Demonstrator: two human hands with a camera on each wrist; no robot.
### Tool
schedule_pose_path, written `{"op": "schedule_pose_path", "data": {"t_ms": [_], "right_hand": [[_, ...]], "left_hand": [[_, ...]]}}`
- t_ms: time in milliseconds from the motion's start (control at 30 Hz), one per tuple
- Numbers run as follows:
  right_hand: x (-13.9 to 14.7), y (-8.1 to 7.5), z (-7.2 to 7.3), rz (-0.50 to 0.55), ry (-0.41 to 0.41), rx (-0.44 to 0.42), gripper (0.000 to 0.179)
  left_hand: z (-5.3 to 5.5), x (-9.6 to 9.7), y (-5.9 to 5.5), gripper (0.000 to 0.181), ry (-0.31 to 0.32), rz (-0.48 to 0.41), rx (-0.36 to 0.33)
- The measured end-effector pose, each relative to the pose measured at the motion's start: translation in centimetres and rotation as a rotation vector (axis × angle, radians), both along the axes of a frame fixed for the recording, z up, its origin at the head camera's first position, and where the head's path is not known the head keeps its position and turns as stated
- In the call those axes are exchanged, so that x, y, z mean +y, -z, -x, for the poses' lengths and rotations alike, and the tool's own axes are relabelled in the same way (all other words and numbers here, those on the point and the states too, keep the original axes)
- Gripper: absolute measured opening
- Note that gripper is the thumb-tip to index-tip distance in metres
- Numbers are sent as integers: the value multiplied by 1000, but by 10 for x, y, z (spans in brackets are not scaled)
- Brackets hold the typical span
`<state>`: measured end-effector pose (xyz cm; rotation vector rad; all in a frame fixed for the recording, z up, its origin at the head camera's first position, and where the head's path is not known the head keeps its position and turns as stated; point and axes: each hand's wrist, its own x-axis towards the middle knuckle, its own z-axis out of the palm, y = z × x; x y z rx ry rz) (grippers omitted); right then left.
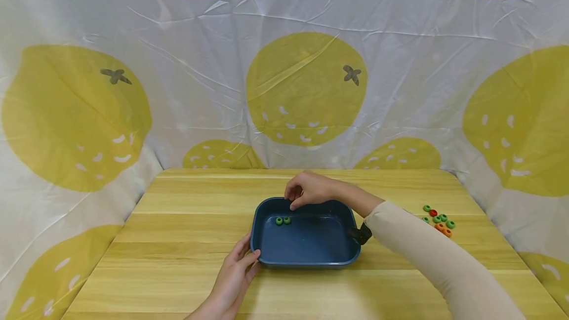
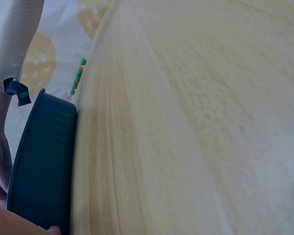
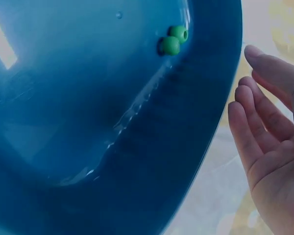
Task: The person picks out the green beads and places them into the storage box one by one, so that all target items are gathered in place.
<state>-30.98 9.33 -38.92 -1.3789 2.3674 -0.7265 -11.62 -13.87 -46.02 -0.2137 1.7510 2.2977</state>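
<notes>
A deep blue rectangular basin [image 1: 306,263] with rounded corners rests on the wooden table. My left hand [image 1: 233,273] grips its near left corner, thumb at the rim and fingers along the outer wall. Inside, towards the back left, two green beads [image 1: 283,220] lie side by side; the right wrist view shows the same green beads [image 3: 173,42] close up. Over the basin's back rim hovers my right hand [image 1: 311,189], fingers loosely bent. In the right wrist view nothing shows between the thumb and fingers of that right hand [image 3: 272,127].
Several green, red and orange beads [image 1: 437,219] lie loose on the table [image 1: 186,221] to the right, partly behind my right sleeve [image 1: 426,251]. A dark device [image 1: 361,234] hangs at the right cuff. A lemon-print cloth [image 1: 306,88] stands behind the table.
</notes>
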Motion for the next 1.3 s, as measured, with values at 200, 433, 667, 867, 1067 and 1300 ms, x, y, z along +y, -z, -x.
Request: {"op": "schedule_pose_path", "data": {"t_ms": [200,433,667,867,1067,1300], "right_hand": [[13,-2,-2,16,12,-14,24],[29,-5,-6,27,30,-10,24],[51,-10,-10,45,73,-20,24],[68,-13,-13,61,121,-15,21],[85,-14,-17,77,165,-44,22],[105,-14,-22,88,200,-60,21]], "left_hand": [[-1,0,0,63,-7,-1,0],[-2,0,-1,61,-13,3,9],[-1,0,0,61,-12,7,13],[0,0,0,62,-13,-1,10],[0,1,0,62,-7,-1,9],[-1,2,0,63,-18,1,10]]}}
